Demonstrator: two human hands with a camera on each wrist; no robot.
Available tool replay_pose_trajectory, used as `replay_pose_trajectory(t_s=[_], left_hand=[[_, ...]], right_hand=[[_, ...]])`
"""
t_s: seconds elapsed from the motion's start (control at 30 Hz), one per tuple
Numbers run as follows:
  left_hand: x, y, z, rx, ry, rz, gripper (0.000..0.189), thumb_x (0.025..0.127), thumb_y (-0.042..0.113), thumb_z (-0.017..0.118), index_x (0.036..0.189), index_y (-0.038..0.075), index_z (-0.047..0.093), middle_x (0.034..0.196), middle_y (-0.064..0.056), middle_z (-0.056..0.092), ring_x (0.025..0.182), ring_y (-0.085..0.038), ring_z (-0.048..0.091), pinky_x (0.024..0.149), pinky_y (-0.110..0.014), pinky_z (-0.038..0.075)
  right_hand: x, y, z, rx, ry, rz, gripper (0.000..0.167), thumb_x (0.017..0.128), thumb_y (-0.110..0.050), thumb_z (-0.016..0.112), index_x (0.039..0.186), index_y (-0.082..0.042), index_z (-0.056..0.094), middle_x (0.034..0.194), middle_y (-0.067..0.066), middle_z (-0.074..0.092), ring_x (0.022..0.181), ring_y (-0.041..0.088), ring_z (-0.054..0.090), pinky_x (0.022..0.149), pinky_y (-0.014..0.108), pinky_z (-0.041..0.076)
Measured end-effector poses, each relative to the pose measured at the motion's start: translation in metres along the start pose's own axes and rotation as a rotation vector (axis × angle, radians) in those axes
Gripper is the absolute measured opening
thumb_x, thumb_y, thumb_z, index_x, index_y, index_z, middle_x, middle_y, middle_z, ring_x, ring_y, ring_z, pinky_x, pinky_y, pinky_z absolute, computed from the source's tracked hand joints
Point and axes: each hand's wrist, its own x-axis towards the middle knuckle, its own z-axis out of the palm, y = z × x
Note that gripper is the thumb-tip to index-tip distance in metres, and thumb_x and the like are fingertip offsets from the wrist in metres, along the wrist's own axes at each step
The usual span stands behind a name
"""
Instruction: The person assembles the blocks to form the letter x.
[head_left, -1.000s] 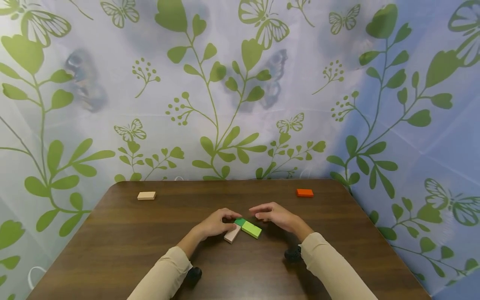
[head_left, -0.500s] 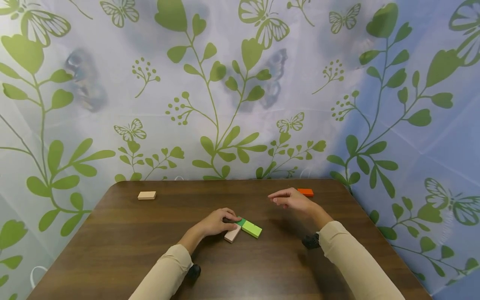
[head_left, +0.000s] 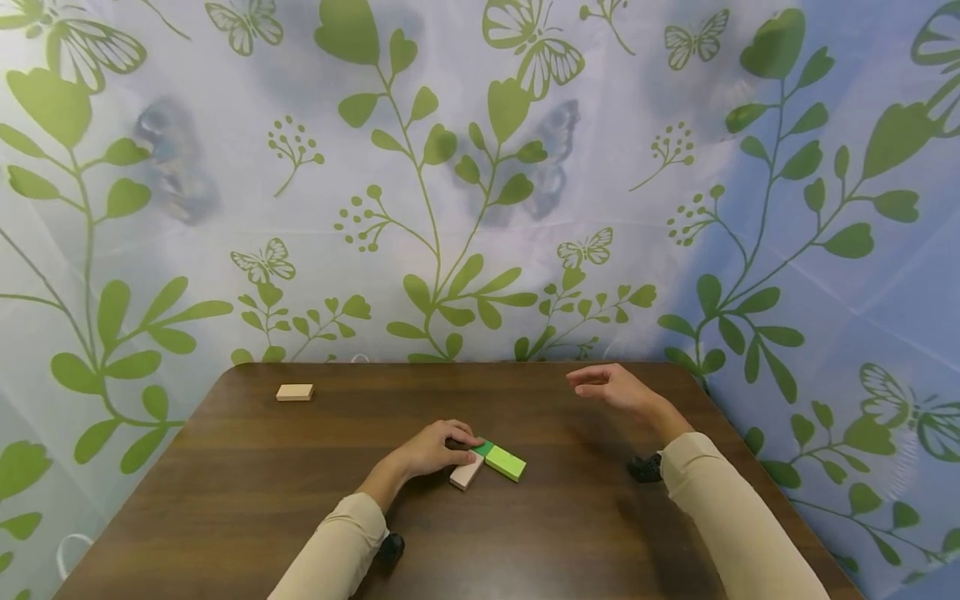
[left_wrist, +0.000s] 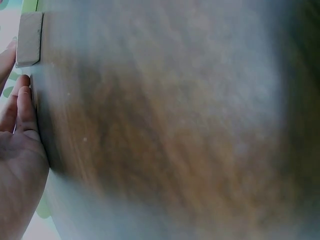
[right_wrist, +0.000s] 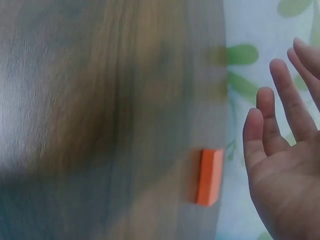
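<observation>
In the head view my left hand (head_left: 435,448) rests low over the table. Its index finger and thumb pinch about a dark green block (head_left: 483,448), which the fingers partly cover. Touching or very close to it are a pale beige block (head_left: 467,473), by the thumb, and a lime green block (head_left: 506,463) to the right. My right hand (head_left: 622,392) hovers above the back right of the table, fingers extended and holding nothing. Near it in the right wrist view lies an orange block (right_wrist: 210,177), hidden behind the hand in the head view.
Another pale wooden block (head_left: 295,392) lies at the back left of the brown table (head_left: 360,400). Just behind the table's back edge hangs a curtain (head_left: 480,208) printed with leaves and butterflies. Dark devices sit under both wrists.
My right hand has moved away from the blocks, rightward and back, until it covers the orange block in the head view. The left hand has stayed in place.
</observation>
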Motion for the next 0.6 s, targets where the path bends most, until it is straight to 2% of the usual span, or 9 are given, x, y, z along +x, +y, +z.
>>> replay_pose_trajectory(t_s=[0.17, 0.33, 0.47, 0.6], left_hand=[[0.001, 0.003, 0.001, -0.013, -0.007, -0.001, 0.031, 0.097, 0.014, 0.075, 0.126, 0.003, 0.075, 0.132, -0.014, 0.061, 0.128, -0.038, 0.052, 0.105, -0.055, 0.042], [0.005, 0.001, 0.002, -0.024, -0.006, -0.004, 0.030, 0.097, 0.014, 0.075, 0.125, 0.004, 0.075, 0.132, -0.011, 0.062, 0.128, -0.036, 0.052, 0.104, -0.054, 0.042], [0.004, 0.002, 0.001, -0.010, -0.002, 0.008, 0.031, 0.096, 0.013, 0.075, 0.126, 0.004, 0.075, 0.131, -0.009, 0.062, 0.126, -0.035, 0.053, 0.104, -0.051, 0.043], [0.000, 0.003, 0.000, -0.013, 0.012, 0.002, 0.031, 0.095, 0.012, 0.077, 0.125, 0.003, 0.075, 0.129, -0.010, 0.063, 0.125, -0.035, 0.054, 0.104, -0.051, 0.043]], right_hand=[[-0.003, 0.014, -0.004, 0.017, 0.040, 0.018, 0.044, 0.104, -0.016, 0.065, 0.144, 0.002, 0.058, 0.147, 0.027, 0.052, 0.132, 0.043, 0.052, 0.108, 0.063, 0.037], [-0.004, 0.020, -0.012, 0.028, 0.085, 0.041, 0.044, 0.105, -0.008, 0.062, 0.146, 0.004, 0.054, 0.150, 0.030, 0.046, 0.131, 0.046, 0.051, 0.108, 0.062, 0.037], [0.000, 0.025, -0.020, -0.106, 0.139, 0.047, 0.044, 0.104, -0.005, 0.061, 0.146, 0.004, 0.054, 0.148, 0.032, 0.047, 0.131, 0.049, 0.050, 0.104, 0.061, 0.042], [0.003, 0.033, -0.024, -0.311, 0.185, 0.029, 0.044, 0.103, -0.007, 0.063, 0.145, 0.004, 0.055, 0.146, 0.033, 0.048, 0.133, 0.054, 0.043, 0.102, 0.066, 0.040]])
